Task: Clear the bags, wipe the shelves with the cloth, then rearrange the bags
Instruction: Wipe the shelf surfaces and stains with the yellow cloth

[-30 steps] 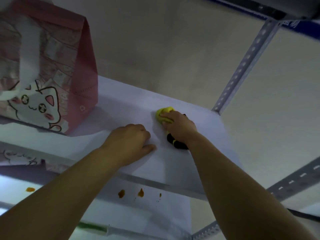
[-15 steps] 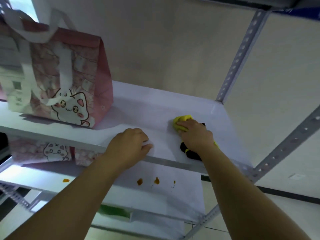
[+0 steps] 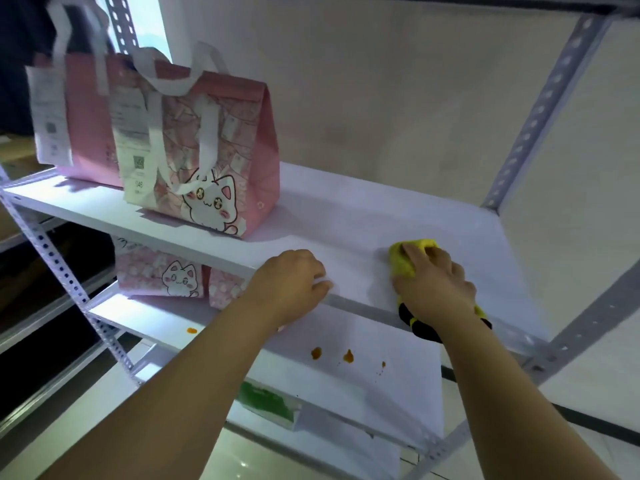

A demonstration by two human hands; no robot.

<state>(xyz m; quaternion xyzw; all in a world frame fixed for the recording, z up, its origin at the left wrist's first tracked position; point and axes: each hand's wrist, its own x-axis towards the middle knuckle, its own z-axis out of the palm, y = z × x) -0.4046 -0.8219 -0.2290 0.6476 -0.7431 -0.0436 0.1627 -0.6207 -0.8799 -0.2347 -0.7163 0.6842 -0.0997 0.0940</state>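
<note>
— Wiping step, is it?

— Looks so. The right hand (image 3: pixel 433 278) presses a yellow cloth (image 3: pixel 407 258) flat on the upper shelf (image 3: pixel 346 216), fingers closed over it, near the front right. A dark part of the cloth hangs over the shelf's front edge under the wrist.

— And the left hand (image 3: pixel 294 282)?

— Loosely curled, holding nothing; it rests on the front lip of that shelf, seemingly as a brace.

— Bags cleared?

— Not fully. A pink cat bag (image 3: pixel 207 161) stands on the left half of the upper shelf, another behind it, and more bags (image 3: pixel 166 275) sit on the shelf below.

— Next?

— I'd judge the orange spots (image 3: pixel 332 355) on the lower shelf (image 3: pixel 398 375) need the cloth, with firm strokes
</note>
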